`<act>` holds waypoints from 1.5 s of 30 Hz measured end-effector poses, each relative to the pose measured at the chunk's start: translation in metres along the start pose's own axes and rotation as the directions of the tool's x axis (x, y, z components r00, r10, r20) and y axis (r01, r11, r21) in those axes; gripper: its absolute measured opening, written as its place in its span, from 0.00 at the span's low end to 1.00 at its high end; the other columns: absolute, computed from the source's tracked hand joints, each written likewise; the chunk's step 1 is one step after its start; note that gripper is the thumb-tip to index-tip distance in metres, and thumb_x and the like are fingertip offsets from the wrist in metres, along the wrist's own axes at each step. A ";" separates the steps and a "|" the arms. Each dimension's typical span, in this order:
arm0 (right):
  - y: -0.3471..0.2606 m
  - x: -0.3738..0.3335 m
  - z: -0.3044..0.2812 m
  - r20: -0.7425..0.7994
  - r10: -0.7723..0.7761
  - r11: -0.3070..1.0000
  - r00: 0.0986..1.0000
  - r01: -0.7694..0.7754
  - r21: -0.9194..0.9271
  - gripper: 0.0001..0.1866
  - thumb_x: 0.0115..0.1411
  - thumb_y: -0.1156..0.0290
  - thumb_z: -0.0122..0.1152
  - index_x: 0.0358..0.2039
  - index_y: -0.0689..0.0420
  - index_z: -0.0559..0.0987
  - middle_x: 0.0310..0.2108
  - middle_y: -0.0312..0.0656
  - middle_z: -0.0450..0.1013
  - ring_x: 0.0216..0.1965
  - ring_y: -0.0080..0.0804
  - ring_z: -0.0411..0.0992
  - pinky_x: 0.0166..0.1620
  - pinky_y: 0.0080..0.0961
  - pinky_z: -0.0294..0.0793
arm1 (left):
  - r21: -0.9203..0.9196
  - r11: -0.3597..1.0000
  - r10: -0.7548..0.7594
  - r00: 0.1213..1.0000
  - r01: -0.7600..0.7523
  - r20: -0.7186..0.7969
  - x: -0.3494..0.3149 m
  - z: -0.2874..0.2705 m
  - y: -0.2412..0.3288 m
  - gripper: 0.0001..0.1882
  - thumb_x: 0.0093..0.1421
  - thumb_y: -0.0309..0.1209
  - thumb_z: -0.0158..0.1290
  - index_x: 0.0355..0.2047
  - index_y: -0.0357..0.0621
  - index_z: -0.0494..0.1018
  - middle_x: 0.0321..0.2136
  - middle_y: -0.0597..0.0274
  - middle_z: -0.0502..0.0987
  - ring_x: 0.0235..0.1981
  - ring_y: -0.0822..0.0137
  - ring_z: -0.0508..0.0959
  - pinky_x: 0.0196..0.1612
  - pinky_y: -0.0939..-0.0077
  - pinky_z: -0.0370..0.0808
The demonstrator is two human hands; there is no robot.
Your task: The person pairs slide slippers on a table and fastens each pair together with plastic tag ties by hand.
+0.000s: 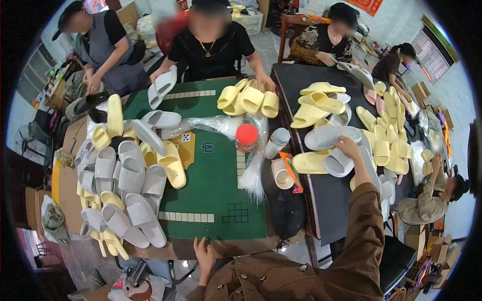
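Observation:
My right hand [347, 148] reaches across to the dark table on the right, its fingers closed at the edge of a grey slipper [337, 163]. Another grey slipper [321, 138] lies just beyond it, and a yellow slipper [307, 163] is to its left. My left hand [204, 257] is at the near edge of the green table mat [221, 200], fingers apart and holding nothing. A big heap of grey slippers [131, 168] mixed with yellow ones covers the left side of that table.
Beyond the mat a person holds a grey slipper [162, 87] and touches yellow slippers [251, 99]. Clear plastic strands [254, 175], a red-lidded jar [246, 138], a bottle [277, 142] and a cup [282, 175] stand midway. More yellow slippers [389, 140] lie right; other people work around.

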State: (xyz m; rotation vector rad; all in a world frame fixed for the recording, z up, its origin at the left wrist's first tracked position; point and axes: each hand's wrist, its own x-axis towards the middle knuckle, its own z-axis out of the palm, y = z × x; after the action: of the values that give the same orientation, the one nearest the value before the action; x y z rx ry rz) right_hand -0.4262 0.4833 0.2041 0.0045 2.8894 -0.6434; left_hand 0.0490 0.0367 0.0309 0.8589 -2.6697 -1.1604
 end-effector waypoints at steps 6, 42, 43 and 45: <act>0.029 -0.034 0.002 -0.339 0.143 0.984 0.930 -0.096 0.152 0.28 0.50 0.54 0.57 0.46 0.61 0.71 0.39 0.50 0.73 0.42 0.39 0.71 0.46 0.28 0.66 | -0.110 0.985 -0.123 0.989 0.131 0.076 0.002 -0.005 0.028 0.19 0.56 0.28 0.45 0.49 0.37 0.66 0.57 0.47 0.53 0.35 0.59 0.68 0.37 0.70 0.67; -0.141 -0.242 0.317 0.190 -0.128 0.935 0.973 0.055 0.351 0.22 0.58 0.72 0.40 0.55 0.55 0.60 0.42 0.60 0.67 0.41 0.59 0.66 0.43 0.44 0.67 | -0.227 0.972 0.088 0.992 -0.066 0.088 0.070 0.014 0.008 0.37 0.52 0.25 0.47 0.61 0.43 0.45 0.53 0.36 0.55 0.55 0.42 0.56 0.57 0.58 0.53; -0.140 -0.243 0.322 0.187 -0.132 0.933 0.973 0.059 0.354 0.22 0.58 0.72 0.40 0.55 0.55 0.60 0.42 0.60 0.67 0.41 0.59 0.66 0.43 0.44 0.67 | -0.225 0.972 0.090 0.992 -0.070 0.084 0.072 0.017 0.010 0.37 0.52 0.25 0.47 0.61 0.43 0.45 0.53 0.36 0.55 0.55 0.42 0.56 0.57 0.58 0.53; -0.146 -0.253 0.327 0.217 -0.132 0.972 0.967 0.083 0.219 0.21 0.58 0.72 0.39 0.53 0.55 0.61 0.40 0.59 0.68 0.39 0.59 0.67 0.41 0.46 0.67 | 0.005 1.000 0.026 0.982 -0.027 0.187 0.072 0.019 0.017 0.38 0.51 0.27 0.47 0.61 0.48 0.46 0.53 0.32 0.54 0.55 0.41 0.56 0.57 0.54 0.51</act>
State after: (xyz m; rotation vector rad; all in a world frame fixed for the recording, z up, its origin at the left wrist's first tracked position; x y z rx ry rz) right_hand -0.1267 0.2228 0.0195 -0.1884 2.6020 -0.9001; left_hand -0.0252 0.0199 0.0205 0.7473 -2.8253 -1.2855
